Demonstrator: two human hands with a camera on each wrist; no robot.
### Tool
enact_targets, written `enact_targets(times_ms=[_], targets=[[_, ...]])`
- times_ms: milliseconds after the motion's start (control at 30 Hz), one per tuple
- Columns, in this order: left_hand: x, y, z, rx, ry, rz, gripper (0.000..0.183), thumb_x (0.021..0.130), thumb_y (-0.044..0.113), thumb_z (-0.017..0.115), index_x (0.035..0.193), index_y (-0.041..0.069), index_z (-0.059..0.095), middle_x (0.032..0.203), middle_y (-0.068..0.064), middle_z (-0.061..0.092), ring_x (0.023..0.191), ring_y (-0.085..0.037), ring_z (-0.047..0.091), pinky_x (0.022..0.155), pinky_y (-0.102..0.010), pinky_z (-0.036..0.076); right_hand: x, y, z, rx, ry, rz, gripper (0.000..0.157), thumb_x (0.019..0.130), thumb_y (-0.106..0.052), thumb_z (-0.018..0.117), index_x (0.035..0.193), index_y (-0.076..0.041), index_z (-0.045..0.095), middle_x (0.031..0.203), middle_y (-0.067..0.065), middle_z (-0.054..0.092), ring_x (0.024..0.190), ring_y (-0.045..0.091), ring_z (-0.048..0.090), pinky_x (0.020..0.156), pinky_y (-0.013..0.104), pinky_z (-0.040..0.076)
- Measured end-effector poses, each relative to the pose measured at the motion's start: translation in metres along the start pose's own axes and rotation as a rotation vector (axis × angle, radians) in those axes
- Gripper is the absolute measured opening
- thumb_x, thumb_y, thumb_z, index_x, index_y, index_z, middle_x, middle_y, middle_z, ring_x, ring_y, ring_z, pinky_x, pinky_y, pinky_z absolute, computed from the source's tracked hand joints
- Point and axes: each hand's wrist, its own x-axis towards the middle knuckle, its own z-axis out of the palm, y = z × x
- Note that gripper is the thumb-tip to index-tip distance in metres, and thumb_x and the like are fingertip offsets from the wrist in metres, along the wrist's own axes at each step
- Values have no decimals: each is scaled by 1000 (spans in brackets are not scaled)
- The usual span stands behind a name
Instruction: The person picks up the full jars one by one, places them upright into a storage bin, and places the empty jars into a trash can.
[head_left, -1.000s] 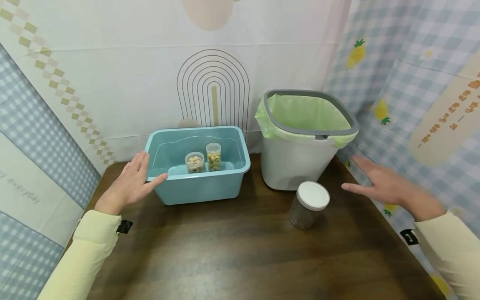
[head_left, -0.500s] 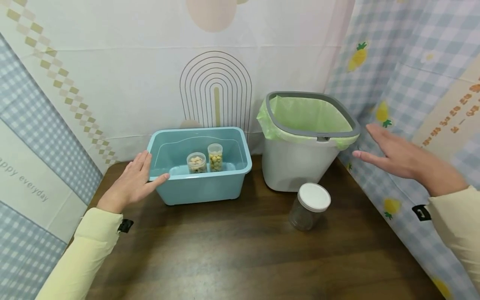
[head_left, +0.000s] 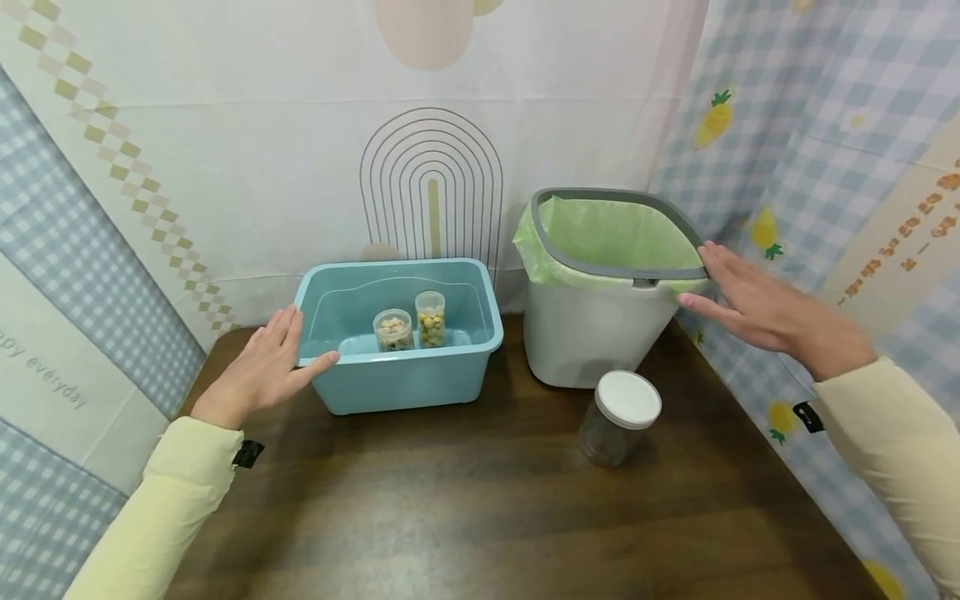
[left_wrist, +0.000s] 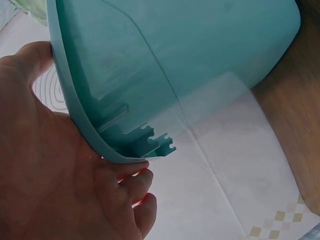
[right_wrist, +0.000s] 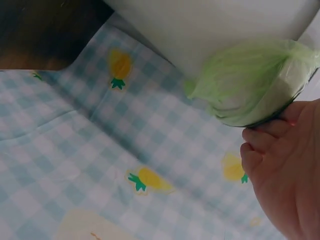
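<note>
With our left hand (head_left: 258,364) and right hand (head_left: 767,308) spread wide, gripping nothing, we should press only lightly against the tub (head_left: 401,387) by the table's (head_left: 480,508) far left corner and the bin (head_left: 588,333) by the far right, so neither tips.

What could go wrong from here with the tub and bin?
If the left hand tips the blue tub, the two small containers inside might topple. The right hand, at the grey rim of the bin, could drag the green liner loose. Pulling the bin forward might knock the white-lidded jar.
</note>
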Motion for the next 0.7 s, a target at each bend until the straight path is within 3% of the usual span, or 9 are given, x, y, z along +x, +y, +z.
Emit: enact_targets(times_ms=[233, 400, 533, 700], targets=[[3, 0, -11, 27, 0, 17, 107, 91, 73, 37, 152, -9, 5, 160, -30, 4, 148, -47, 8, 118, -63, 13, 2, -4, 0, -49, -22, 33, 92, 97, -61, 37, 155, -8, -12, 162, 16, -17, 150, 42, -6, 114, 66, 12], [6, 10, -26, 63, -1, 34, 110, 88, 74, 41, 152, -8, 6, 159, -30, 10, 146, -47, 14, 115, -64, 22, 2, -4, -1, -73, -24, 36, 95, 96, -63, 38, 155, -8, -12, 162, 18, -16, 150, 43, -5, 113, 67, 13], [7, 32, -35, 68, 35, 103, 104, 90, 68, 45, 153, -7, 11, 160, -27, 12, 147, -44, 16, 115, -62, 24, 3, -5, -1, -88, -32, 36, 96, 95, -64, 39, 154, -8, -13, 162, 17, -17, 150, 42, -6, 113, 67, 13], [10, 76, -42, 76, 90, 243, 94, 92, 59, 52, 153, -3, 16, 161, -21, 16, 149, -37, 20, 118, -55, 26, 3, -5, 0, -92, -36, 38, 99, 94, -65, 40, 154, -7, -13, 161, 16, -18, 150, 42, -6, 113, 67, 13]])
